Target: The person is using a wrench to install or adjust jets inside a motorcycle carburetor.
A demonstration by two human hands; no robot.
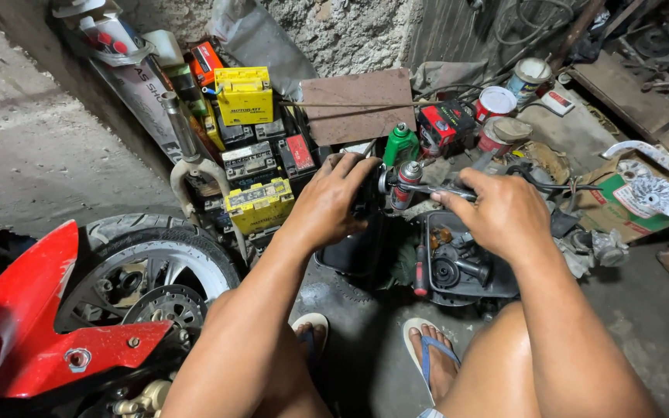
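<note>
Head view: the left hand (pixel 327 203) clamps its grip round a dark part (pixel 367 203) to steady it, while the right hand (pixel 501 213) closes on a slim metal tool (pixel 435 189) bearing on it. Just beyond the grips stand two yellow batteries (pixel 245 96), one green bottle (pixel 401 144) and three cans (pixel 495 102).

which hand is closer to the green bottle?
Left. The left hand sits just below and left of the green bottle; the right hand is farther off, below and to its right.
</note>
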